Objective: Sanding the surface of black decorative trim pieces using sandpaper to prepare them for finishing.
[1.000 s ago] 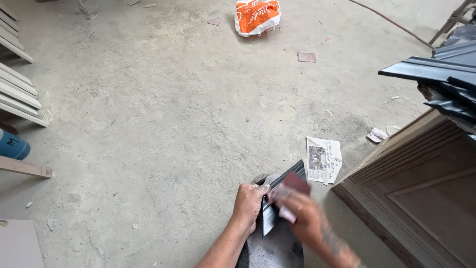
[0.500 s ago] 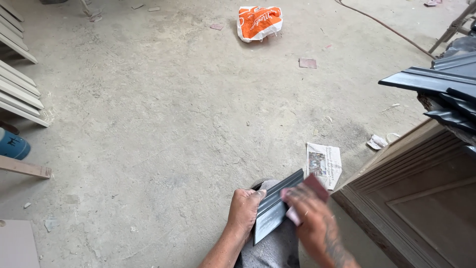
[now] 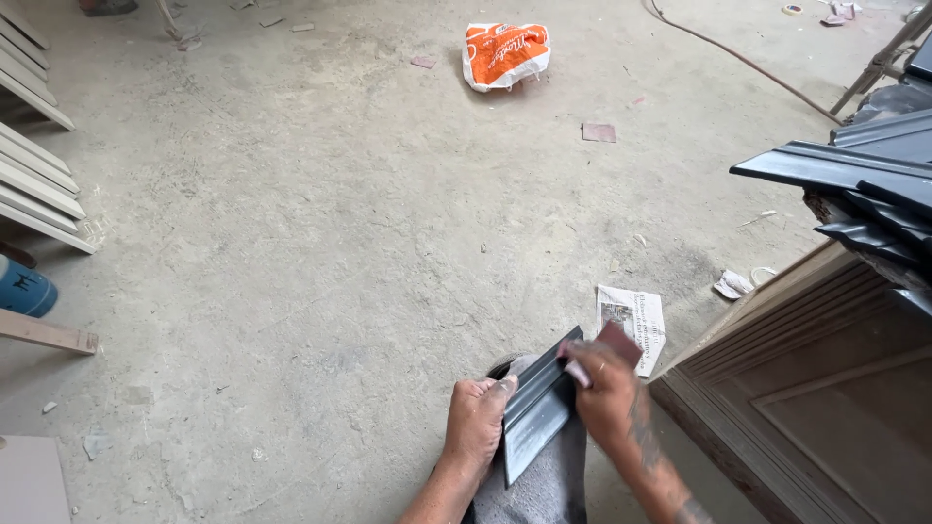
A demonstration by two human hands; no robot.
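Observation:
A short piece of dark grey moulded trim (image 3: 537, 415) rests on my grey-clad knee (image 3: 544, 485) near the bottom of the view. My left hand (image 3: 478, 424) grips its left edge and holds it steady. My right hand (image 3: 604, 396) presses a folded reddish-brown sheet of sandpaper (image 3: 614, 344) against the trim's upper right end. Both hands are dusty.
Concrete floor (image 3: 340, 213) all around. A brown panelled wooden door (image 3: 815, 388) lies at the right with dark grey trim strips (image 3: 854, 175) stacked above it. A newspaper scrap (image 3: 633, 315) lies by my knee. An orange and white bag (image 3: 505, 53) sits far back. Pale boards (image 3: 34, 184) lean at left.
My right hand has slid the sandpaper up along the trim toward its far end. The view has tilted slightly. My left hand keeps its grip.

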